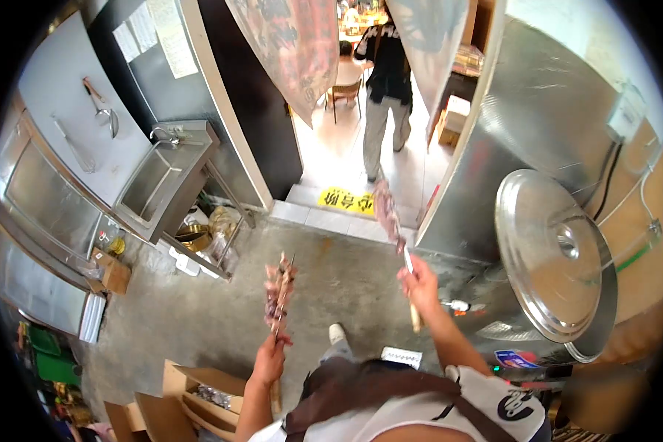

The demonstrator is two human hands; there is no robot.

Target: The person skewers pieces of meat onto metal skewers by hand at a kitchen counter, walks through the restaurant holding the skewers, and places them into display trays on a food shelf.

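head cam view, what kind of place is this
Probably a restaurant's back kitchen: both hands hold meat skewers, a steel sink stands on one side, a big pot lid leans by a steel wall, and a doorway opens onto seated diners.

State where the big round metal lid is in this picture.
In the head view, the metal lid leans on the right side, against the steel-clad wall, just right of the right hand holding a meat skewer.

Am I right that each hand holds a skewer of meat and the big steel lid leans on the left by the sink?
Not quite. In the head view the left hand and right hand each hold a meat skewer, but the steel lid leans on the right, away from the sink.
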